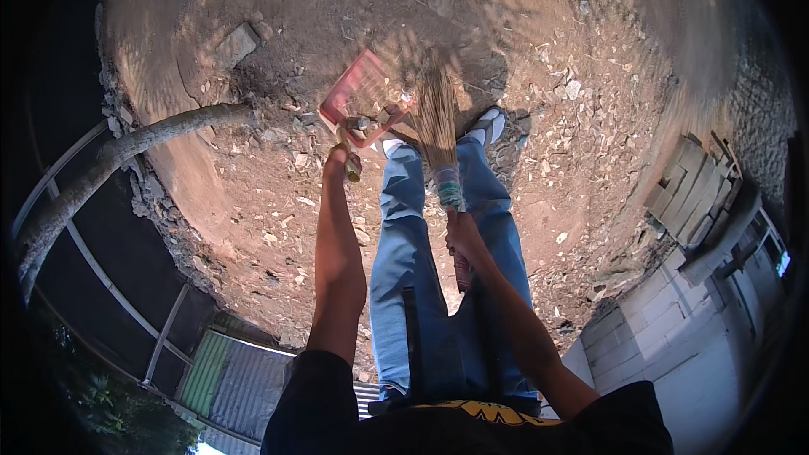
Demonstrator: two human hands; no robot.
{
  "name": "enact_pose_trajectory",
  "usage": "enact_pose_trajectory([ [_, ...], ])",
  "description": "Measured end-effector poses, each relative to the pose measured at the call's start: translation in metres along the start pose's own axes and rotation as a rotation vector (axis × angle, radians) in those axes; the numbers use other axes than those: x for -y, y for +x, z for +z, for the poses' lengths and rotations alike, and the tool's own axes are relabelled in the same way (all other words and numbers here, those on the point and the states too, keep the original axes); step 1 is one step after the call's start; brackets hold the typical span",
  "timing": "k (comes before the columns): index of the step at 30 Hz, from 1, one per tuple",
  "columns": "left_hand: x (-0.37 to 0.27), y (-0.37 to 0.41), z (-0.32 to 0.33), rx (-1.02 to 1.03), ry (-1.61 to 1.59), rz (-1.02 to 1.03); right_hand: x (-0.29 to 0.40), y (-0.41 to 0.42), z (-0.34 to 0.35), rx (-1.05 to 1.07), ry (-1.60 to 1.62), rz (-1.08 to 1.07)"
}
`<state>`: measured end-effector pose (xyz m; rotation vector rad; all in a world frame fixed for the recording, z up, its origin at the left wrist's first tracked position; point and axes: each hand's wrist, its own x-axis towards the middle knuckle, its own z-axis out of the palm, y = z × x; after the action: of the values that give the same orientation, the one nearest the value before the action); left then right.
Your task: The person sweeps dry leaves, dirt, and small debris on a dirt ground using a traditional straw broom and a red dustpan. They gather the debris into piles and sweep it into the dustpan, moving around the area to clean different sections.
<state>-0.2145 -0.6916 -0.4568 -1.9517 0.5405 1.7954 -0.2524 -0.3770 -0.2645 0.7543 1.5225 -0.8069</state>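
Note:
My left hand (344, 161) grips the yellowish handle (352, 169) of a red dustpan (344, 90), left of my feet. Inside the dustpan lie some stones or rubble (360, 125) near its handle side. My right hand (464, 235) is closed around the wrapped handle of a stick broom (436, 117). Its bristles fan out over the ground between my feet, just right of the dustpan. Dry leaves and small debris (572, 90) lie scattered on the bare earth around.
A tree trunk (158, 133) curves in from the left beside a concrete-like block (237, 45). Stacked boards or slabs (692, 189) stand at right, above a white block wall (657, 328). Corrugated sheets (243, 379) and a dark framed screen (114, 278) border the lower left.

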Motion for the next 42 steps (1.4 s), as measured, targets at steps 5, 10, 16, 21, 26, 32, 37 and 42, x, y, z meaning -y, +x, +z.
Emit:
enact_pose_trajectory([
  [5,-0.018,-0.015,0.008,-0.033,0.211,0.013,0.010,-0.065,-0.001,0.165,0.139,0.121],
  [10,-0.023,-0.024,0.007,-0.012,0.394,0.082,-0.002,-0.108,-0.027,0.036,0.229,0.068],
  [16,-0.039,-0.017,-0.015,0.021,0.675,0.323,-0.038,-0.018,0.001,-0.364,0.323,-0.095],
  [21,-0.045,-0.018,-0.004,0.183,0.983,0.617,-0.032,-0.005,0.037,-0.196,0.136,-0.002],
  [26,-0.049,-0.011,0.019,-0.010,1.248,0.512,-0.060,-0.038,0.051,-0.071,-0.049,-0.191],
  [32,-0.034,-0.010,0.051,-0.277,1.426,0.426,-0.105,-0.085,-0.018,-0.195,0.006,-0.276],
  [37,-0.052,0.003,0.061,-0.211,1.821,0.562,-0.111,0.005,-0.005,-0.566,0.038,-0.291],
  [42,-0.089,0.025,0.035,-0.409,1.816,0.627,-0.057,0.000,0.071,-0.253,0.055,-0.151],
])
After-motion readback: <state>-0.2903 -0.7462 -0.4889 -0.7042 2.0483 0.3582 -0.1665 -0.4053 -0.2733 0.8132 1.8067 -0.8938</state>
